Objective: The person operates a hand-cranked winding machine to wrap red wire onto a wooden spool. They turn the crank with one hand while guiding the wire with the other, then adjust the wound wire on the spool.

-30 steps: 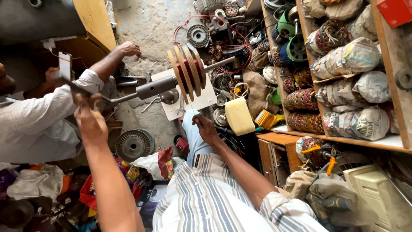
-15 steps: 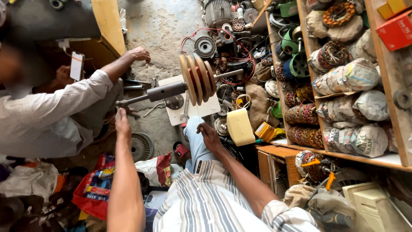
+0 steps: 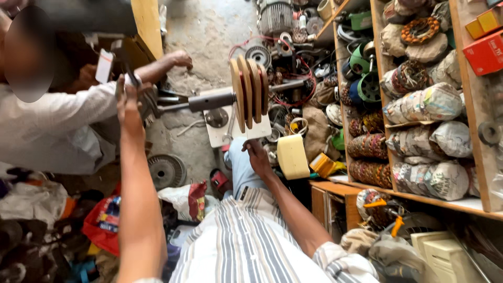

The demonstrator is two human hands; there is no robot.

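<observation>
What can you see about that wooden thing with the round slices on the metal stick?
The wooden former is a stack of four tan, oval slabs set edge-on, with dark reddish gaps between them. It sits on a grey metal shaft that runs sideways, thick on one side and thin on the other. It hangs above a white base plate. The left hand is up at the shaft's far end; the right hand rests just below the slabs.

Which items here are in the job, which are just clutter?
In hand:
left hand on the crank handle
metal shaft
wooden discs on the shaft
right hand below the discs

Lying about:
wrapped coils on the shelf
fan motor
yellow container
</observation>
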